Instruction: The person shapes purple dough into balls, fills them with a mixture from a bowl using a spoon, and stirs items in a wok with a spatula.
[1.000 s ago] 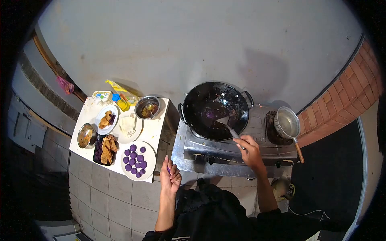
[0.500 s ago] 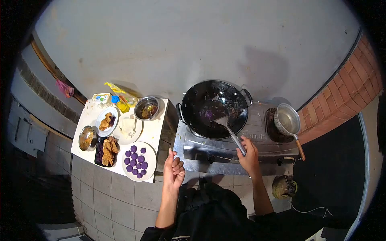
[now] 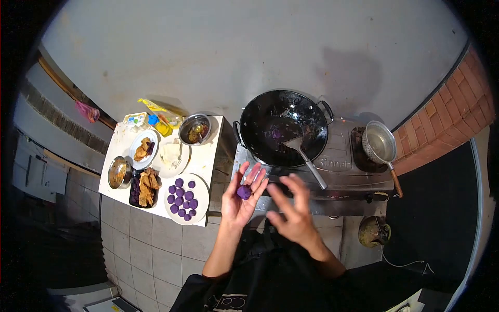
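Note:
My left hand (image 3: 239, 205) is palm up, with a purple dough-like ball (image 3: 243, 192) resting on its curled fingers. Just to the right, my right hand (image 3: 291, 210) is spread and slightly blurred, holding nothing. Behind both hands sits a black wok (image 3: 270, 156) on the stove, with a small purple piece (image 3: 276, 134) and dark bits in it. A metal spatula (image 3: 312, 170) leans in the wok, its handle hanging over the near rim. On the table to the left, a white plate (image 3: 204, 203) carries several similar purple balls (image 3: 180, 192).
Left of the stove, the white table (image 3: 125, 143) also bears a black tray of fried pieces (image 3: 147, 188), a metal bowl (image 3: 119, 172), another metal bowl (image 3: 195, 129) and a yellow bottle (image 3: 162, 127). A perforated pot (image 3: 378, 142) stands on the right burner. A gas cylinder (image 3: 374, 232) is below.
My right hand has let go of the spatula and moved left toward my left hand. My left hand has moved right and up and uncurled, showing the purple ball.

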